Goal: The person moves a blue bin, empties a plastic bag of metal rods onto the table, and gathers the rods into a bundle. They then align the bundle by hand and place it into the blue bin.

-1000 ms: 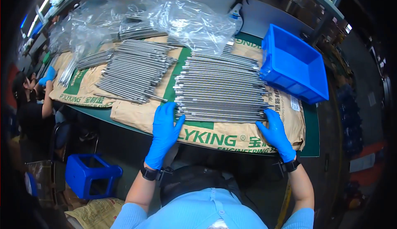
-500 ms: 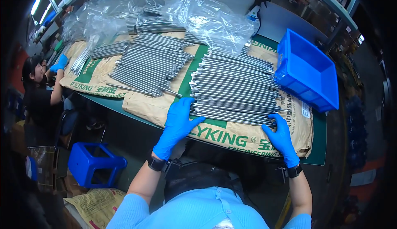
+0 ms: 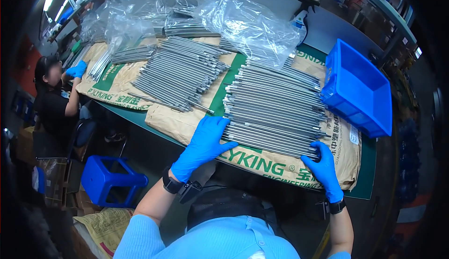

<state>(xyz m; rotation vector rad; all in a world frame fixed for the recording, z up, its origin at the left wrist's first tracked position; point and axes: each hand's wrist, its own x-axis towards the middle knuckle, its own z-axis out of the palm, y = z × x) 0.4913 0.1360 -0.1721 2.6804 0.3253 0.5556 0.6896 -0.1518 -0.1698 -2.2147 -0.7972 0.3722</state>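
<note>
A wide layer of thin silvery metal rods (image 3: 276, 102) lies side by side on a brown paper sack (image 3: 346, 158) in front of me. My left hand (image 3: 203, 143), in a blue glove, is at the left ends of the nearest rods, thumb and fingers spread apart. At their right ends, my right hand (image 3: 325, 168), also gloved in blue, rests with bent fingers and thumb apart around the rod tips. Neither hand lifts a rod. Further left lies a second group of rods (image 3: 180, 74), some sticking out unevenly.
A blue plastic bin (image 3: 362, 114) stands tilted at the right. Clear plastic bags (image 3: 252, 27) cover more rods at the back, beside a spray bottle (image 3: 301, 18). A co-worker (image 3: 56, 100) in blue gloves sits at the far left. A blue stool (image 3: 112, 182) is on the floor.
The view has shifted, so the table appears a little further right. Both my hands stay at the ends of the nearest rods. The co-worker's head is raised more.
</note>
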